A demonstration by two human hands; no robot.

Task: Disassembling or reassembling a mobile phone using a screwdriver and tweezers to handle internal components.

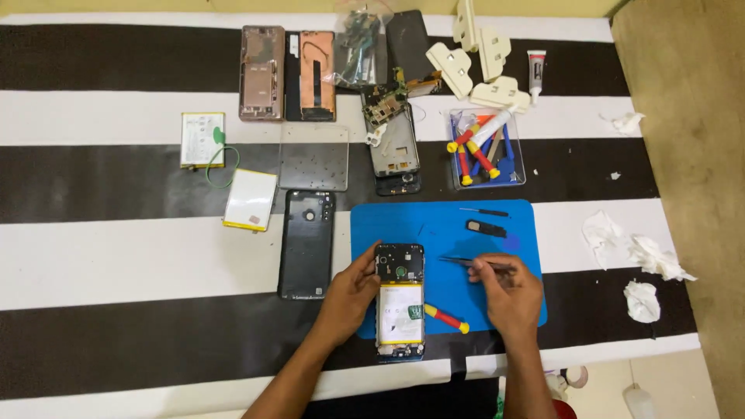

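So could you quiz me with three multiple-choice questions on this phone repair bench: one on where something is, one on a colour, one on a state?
1. Where does the opened phone with the white battery lie?
A. on the blue rubber mat
B. in the clear plastic tray
C. on the floor

2. What colours is the small screwdriver beside that phone?
A. green and black
B. red and yellow
C. all white

3. What is the right hand doing?
A. lying flat and empty
B. holding a tissue
C. pinching thin metal tweezers

Answers: 1 A, the phone lies on the mat's left part. 2 B, red handle with yellow ends. 3 C, fingers close on the tweezers while the left hand steadies the phone.
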